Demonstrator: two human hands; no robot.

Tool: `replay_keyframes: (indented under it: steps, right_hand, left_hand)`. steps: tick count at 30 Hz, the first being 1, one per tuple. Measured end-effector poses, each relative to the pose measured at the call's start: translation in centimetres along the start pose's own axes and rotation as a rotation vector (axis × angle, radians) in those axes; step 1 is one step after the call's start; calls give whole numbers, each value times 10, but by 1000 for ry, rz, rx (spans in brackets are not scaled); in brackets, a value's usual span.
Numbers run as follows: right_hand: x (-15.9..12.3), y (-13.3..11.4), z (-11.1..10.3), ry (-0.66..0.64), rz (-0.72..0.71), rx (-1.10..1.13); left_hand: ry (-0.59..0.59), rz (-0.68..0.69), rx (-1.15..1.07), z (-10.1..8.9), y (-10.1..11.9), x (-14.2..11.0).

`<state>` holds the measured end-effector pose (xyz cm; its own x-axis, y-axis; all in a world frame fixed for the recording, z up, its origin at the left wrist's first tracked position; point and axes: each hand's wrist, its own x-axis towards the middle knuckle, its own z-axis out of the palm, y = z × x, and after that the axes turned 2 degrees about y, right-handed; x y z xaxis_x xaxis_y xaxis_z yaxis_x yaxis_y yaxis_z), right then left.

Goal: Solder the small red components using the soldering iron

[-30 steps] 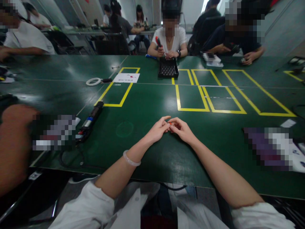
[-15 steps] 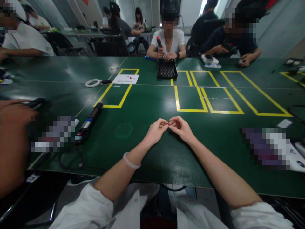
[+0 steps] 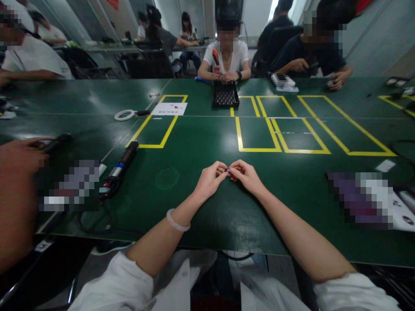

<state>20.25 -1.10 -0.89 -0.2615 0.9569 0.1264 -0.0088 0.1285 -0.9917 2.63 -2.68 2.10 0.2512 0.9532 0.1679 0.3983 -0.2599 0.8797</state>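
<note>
Just above the green table (image 3: 207, 233), my left hand (image 3: 211, 178) and my right hand (image 3: 245, 176) meet fingertip to fingertip. Between them they pinch a tiny dark piece (image 3: 228, 171), too small and too covered by the fingers to name. Thumbs and forefingers of both hands are closed on it, while the other fingers curl behind. A pale bangle (image 3: 177, 221) circles my left wrist.
An electric screwdriver (image 3: 121, 169) with a cable lies to the left, near a co-worker's hand (image 3: 22, 160). Across the table stands a black tray (image 3: 225, 105) before another person. A white paper sheet (image 3: 169, 109) and yellow tape rectangles (image 3: 259, 150) mark the tabletop.
My fingers have shifted slightly around the tiny piece; both hands stay together in the same place. The view has tilted a little.
</note>
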Motion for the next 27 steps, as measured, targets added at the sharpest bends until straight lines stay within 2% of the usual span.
replay_keyframes:
  steps: [7, 11, 13, 16, 21, 23, 25, 27]
  right_hand:
    - [1, 7, -1, -22, -27, -92]
    - [0, 4, -1, -25, -20, -124]
    - [0, 3, -1, -30, -13, -128]
    - [0, 2, 0, -36, -2, -133]
    - [0, 2, 1, -38, -3, -137]
    - [0, 1, 1, -37, 0, -141]
    - [0, 1, 1, -38, 2, -142]
    - [0, 0, 1, -43, 2, -143]
  left_hand:
    - [-10, -8, 44, -6, -2, 3]
    - [-48, -45, 137, -28, 2, -1]
    - [-63, -58, 208, -50, 2, -6]
    - [-43, -84, 358, -98, -6, -21]
    - [133, -202, 782, -195, -39, -60]
    - [189, -270, 987, -228, -53, -79]
    - [186, -382, 1131, -251, -65, -97]
    - [153, -512, 1206, -266, -76, -113]
